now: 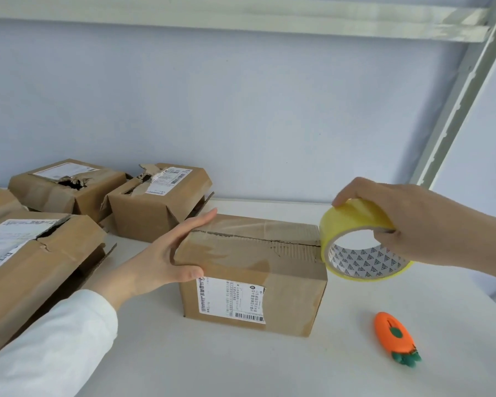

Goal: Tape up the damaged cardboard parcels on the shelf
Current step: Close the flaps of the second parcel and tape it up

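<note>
A cardboard parcel (258,270) with a torn top seam and a white label on its front stands in the middle of the white shelf (241,368). My left hand (166,256) lies flat against the parcel's left end, fingers straight along the top edge and thumb on the front corner. My right hand (407,224) grips a roll of yellow tape (358,242) at the parcel's right end. The roll touches the right end of the torn seam. A clear strip of tape seems to run along the parcel's top.
Three more torn parcels stand at the left: a large one (40,270) in front, two (66,187) (158,202) behind. An orange carrot-shaped cutter (393,336) lies on the shelf at the right front. A metal upright (464,93) and an upper shelf (241,15) frame the space.
</note>
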`<action>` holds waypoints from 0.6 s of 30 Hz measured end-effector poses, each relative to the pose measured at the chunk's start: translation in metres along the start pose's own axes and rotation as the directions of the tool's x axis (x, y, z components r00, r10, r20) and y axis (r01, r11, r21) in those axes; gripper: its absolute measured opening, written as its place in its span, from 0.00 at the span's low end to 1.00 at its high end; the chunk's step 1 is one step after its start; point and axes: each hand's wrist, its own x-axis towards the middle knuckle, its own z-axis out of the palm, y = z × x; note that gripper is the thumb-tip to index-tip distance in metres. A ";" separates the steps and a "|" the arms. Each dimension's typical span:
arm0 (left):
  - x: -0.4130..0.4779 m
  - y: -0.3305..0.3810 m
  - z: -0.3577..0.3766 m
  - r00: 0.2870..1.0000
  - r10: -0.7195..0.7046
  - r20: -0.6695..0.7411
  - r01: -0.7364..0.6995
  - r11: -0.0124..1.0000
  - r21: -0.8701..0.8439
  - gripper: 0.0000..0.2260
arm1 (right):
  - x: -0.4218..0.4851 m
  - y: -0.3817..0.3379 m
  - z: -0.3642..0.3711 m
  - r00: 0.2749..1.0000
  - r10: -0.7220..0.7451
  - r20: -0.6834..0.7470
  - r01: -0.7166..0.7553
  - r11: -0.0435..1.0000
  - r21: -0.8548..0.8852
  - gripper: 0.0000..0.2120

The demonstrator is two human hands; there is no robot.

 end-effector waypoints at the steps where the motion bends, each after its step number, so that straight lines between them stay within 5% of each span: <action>1: 0.000 0.000 0.000 1.000 -0.001 -0.004 0.001 1.000 0.001 0.45 | -0.002 0.005 0.005 1.000 0.000 -0.028 0.000 1.000 0.016 0.30; 18: 0.000 0.000 0.001 1.000 -0.018 -0.017 0.018 1.000 0.018 0.47 | -0.010 0.018 0.039 0.984 -0.154 -0.092 0.130 0.966 -0.224 0.37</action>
